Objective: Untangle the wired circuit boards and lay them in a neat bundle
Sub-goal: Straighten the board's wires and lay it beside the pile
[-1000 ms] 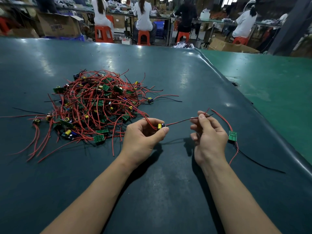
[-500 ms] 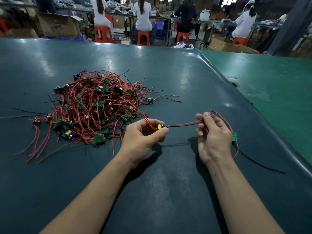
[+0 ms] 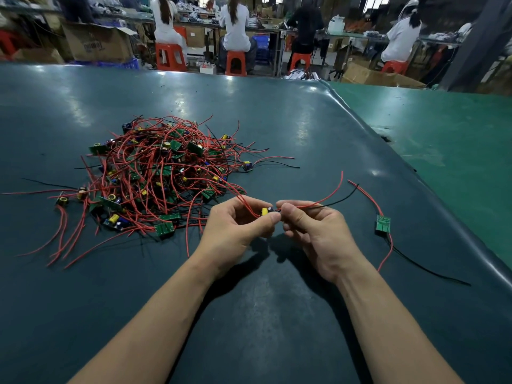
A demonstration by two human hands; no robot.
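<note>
Barely begun, it seems: one freed circuit board lies alone on the bench to the right, the left hand and right hand pinch another board's wires, and the tangled pile waits.

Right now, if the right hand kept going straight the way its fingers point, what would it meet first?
The left hand: the right hand points leftward at it, fingertips nearly touching over the small yellow-capped circuit board. Beyond lies the red-wired board pile.
</note>
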